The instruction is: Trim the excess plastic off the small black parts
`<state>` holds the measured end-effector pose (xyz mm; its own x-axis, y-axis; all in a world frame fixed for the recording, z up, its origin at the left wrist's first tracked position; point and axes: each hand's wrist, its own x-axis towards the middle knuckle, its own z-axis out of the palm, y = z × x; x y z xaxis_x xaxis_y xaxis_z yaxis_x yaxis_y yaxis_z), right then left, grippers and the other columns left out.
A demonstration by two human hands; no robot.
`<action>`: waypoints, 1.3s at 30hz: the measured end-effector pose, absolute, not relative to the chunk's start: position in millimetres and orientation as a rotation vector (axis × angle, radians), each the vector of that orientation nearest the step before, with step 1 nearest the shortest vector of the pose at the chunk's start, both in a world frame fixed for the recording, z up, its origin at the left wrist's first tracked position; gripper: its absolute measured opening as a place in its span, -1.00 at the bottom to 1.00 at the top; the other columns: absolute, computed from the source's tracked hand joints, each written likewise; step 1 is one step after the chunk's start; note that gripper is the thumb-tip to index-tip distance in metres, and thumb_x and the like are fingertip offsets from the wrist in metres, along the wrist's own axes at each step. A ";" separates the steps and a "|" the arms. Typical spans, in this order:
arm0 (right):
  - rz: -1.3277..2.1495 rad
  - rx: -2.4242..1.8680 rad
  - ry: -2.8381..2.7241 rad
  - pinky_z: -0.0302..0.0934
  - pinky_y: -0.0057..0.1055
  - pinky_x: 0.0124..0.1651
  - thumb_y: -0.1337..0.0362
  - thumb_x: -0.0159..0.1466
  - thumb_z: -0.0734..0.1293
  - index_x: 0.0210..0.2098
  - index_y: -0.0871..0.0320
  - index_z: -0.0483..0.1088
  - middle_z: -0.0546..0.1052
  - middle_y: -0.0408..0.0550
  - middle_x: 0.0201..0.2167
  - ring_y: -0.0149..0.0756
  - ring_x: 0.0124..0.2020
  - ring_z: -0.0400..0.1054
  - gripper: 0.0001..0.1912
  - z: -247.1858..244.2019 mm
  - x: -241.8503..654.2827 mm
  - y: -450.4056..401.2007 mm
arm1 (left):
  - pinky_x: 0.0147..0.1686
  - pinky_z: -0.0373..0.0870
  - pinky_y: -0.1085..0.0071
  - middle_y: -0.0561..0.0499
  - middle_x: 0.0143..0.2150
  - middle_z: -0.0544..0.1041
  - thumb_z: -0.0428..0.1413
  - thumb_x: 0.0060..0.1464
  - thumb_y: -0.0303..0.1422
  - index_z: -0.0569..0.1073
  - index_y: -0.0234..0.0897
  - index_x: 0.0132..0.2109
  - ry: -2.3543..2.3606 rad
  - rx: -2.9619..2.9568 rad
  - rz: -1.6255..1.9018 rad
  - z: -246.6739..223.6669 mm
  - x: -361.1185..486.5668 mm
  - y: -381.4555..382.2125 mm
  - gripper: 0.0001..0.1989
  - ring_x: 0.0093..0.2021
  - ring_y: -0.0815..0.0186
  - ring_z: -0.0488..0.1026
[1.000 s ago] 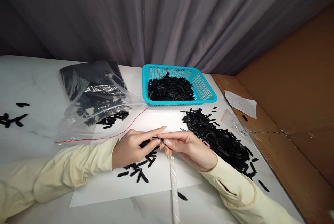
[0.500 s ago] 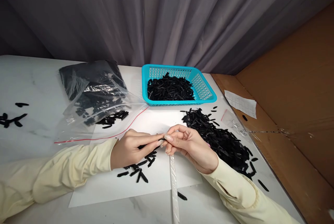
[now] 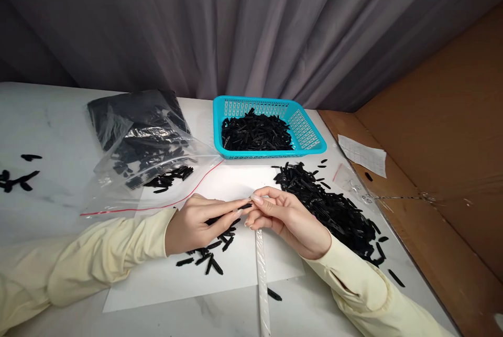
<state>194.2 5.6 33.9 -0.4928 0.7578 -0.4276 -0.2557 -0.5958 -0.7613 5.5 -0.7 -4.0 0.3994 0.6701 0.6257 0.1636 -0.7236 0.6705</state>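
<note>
My left hand [image 3: 204, 219] pinches a small black piece [image 3: 246, 206] between thumb and forefinger. Against it, the fingertips of my right hand [image 3: 288, 216] are pressed together; whatever they grip is too small to make out. Beneath my left hand, loose black pieces [image 3: 212, 263] lie on a white sheet [image 3: 157, 284]. A wrapped white stick [image 3: 262, 279] runs from below my right hand to the near edge. Beside my right hand spreads a large heap of black pieces [image 3: 334, 216].
Behind the hands stands a blue basket [image 3: 271, 154] holding black pieces. A clear zip bag [image 3: 137, 195] with black pieces lies at the left. More pieces [image 3: 23, 182] are at the far left. Cardboard [image 3: 432, 117] borders the right side, with a paper slip [image 3: 363, 155].
My right thumb and fingers have shifted slightly at my left fingertips, and more of the small black piece now shows. My left hand has barely moved.
</note>
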 end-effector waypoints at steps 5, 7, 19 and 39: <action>2.100 -1.051 -0.870 0.35 -0.57 -0.34 0.30 0.14 0.38 -0.38 0.23 0.33 0.55 -0.08 -0.56 -0.46 -0.50 0.46 -0.85 34.9 194.9 5.1 | -0.59 0.36 0.62 -0.07 -0.36 0.61 0.08 0.06 -0.61 0.44 -0.38 0.01 0.708 2.159 1.307 -3.2 5.6 -0.3 -0.65 -0.58 0.47 0.46; 2.098 -1.050 -0.882 0.35 -0.57 -0.33 0.30 0.12 0.39 -0.38 0.24 0.34 0.56 -0.07 -0.55 -0.46 -0.49 0.46 -0.84 34.0 195.3 4.5 | -0.60 0.35 0.61 -0.06 -0.38 0.60 0.06 0.06 -0.61 0.43 -0.38 0.03 0.707 2.163 1.307 -2.3 5.8 -0.1 -0.64 -0.59 0.47 0.45; 2.019 -1.126 -0.930 0.34 -0.55 -0.34 0.32 0.00 0.47 -0.38 0.23 0.42 0.58 -0.08 -0.55 -0.46 -0.49 0.46 -0.79 32.7 198.0 8.1 | -0.65 0.20 0.62 0.15 -0.64 0.41 0.03 0.10 -0.51 0.39 -0.39 0.07 0.884 2.091 1.198 2.0 4.0 -0.2 -0.64 -0.70 0.53 0.13; 0.654 -1.177 -1.882 0.15 -0.18 0.08 0.38 0.08 0.36 -0.46 0.13 0.47 0.54 -0.02 -0.18 -0.17 -0.06 0.38 -0.95 49.5 203.8 89.9 | -0.83 -0.05 0.56 0.18 -0.68 0.16 -0.11 0.21 -0.28 0.31 -0.27 0.09 0.774 1.191 0.914 0.3 0.5 16.8 -0.65 -0.77 0.51 0.00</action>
<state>203.8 89.9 49.5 -0.2433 0.9015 0.3579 0.4854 0.4326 -0.7598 0.5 16.8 0.3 0.4377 0.8987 -0.0286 -0.1762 0.1169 0.9774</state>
